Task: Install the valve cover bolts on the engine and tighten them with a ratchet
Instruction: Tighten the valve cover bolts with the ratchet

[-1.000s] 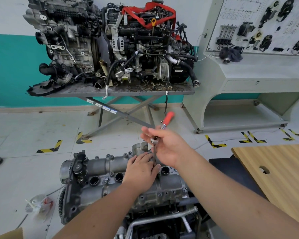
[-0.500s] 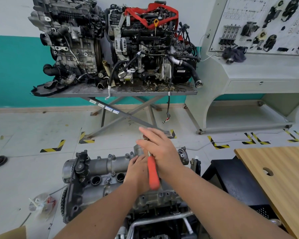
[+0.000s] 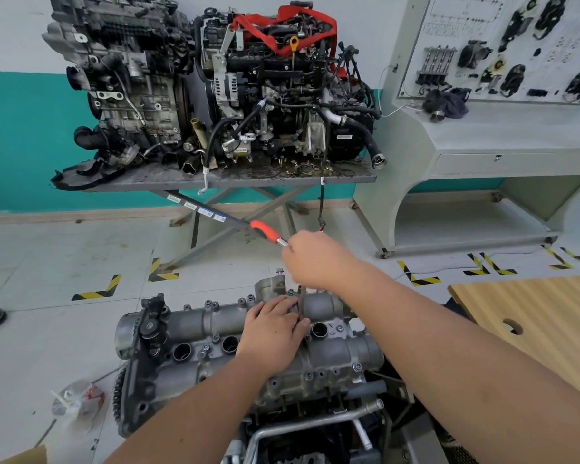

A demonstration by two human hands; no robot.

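In the head view, the ratchet [image 3: 271,233] is gripped at its head end by the right hand [image 3: 315,257], fingers curled round it, the red handle pointing up and left. Its extension [image 3: 301,303] drops to a bolt, hidden by the fingers, on the valve cover [image 3: 211,321]. The left hand [image 3: 271,333] rests on the cover, its fingertips pinching the extension's lower end. The extension is best kept upright and the socket fully seated while short swings are made; the far bolts [image 3: 245,300] appear seated already.
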